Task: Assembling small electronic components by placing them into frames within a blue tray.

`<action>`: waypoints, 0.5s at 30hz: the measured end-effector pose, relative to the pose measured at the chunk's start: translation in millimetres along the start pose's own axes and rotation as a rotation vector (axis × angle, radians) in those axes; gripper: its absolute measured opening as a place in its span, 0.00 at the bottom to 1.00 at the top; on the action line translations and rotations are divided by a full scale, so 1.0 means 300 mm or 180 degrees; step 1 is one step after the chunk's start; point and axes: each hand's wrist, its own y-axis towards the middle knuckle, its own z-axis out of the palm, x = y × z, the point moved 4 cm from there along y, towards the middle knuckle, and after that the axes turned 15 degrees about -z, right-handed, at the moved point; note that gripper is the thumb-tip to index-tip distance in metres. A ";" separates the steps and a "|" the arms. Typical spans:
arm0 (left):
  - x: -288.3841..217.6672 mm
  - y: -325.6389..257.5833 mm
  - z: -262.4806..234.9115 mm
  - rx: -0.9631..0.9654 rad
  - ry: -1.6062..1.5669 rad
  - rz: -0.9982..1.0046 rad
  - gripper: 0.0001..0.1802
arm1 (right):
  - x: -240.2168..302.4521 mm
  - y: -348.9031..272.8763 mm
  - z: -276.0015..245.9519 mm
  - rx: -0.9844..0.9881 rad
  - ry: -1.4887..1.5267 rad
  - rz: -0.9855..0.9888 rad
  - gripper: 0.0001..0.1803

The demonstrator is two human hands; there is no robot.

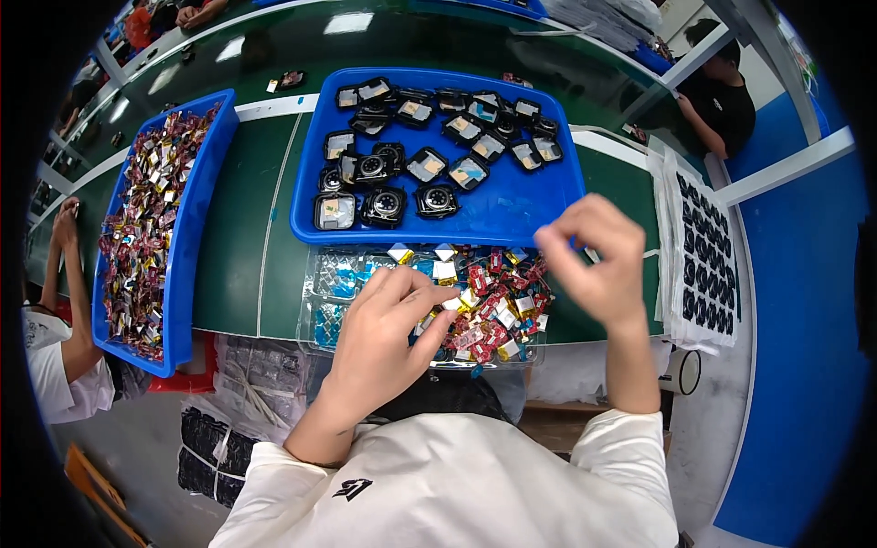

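My left hand (388,333) reaches over a clear plastic tray (322,301). Its thumb and index finger stand apart beside a small white battery pack (453,304). Under and around the fingertips lies a heap of small red circuit boards (493,288) with silver and yellow battery packs. Raised at the tray's right side, my right hand (598,260) has its fingers curled in toward the thumb. Motion softens it, and anything between its fingertips cannot be made out. Just beyond both hands, a blue tray (512,215) holds several black watch cases (437,201), some showing round sensor backs.
On the left, a long blue bin (183,301) is heaped with red boards and battery packs. White sheets bearing rows of black parts (705,251) hang over the green table's (242,247) right edge. Co-workers sit at left and far right (722,100). Wrapped bundles (215,457) lie below.
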 end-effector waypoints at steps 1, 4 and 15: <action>-0.004 0.008 0.007 -0.0007 -0.0008 -0.0008 0.08 | 0.062 -0.023 0.041 0.0244 -0.0356 -0.0421 0.06; -0.013 0.012 0.010 0.0129 -0.0061 -0.0024 0.09 | 0.132 -0.079 0.140 0.0230 -0.0362 -0.0083 0.06; -0.042 0.014 -0.060 -0.0835 -0.0029 -0.0001 0.13 | 0.157 -0.096 0.174 -0.0673 0.1125 0.0550 0.09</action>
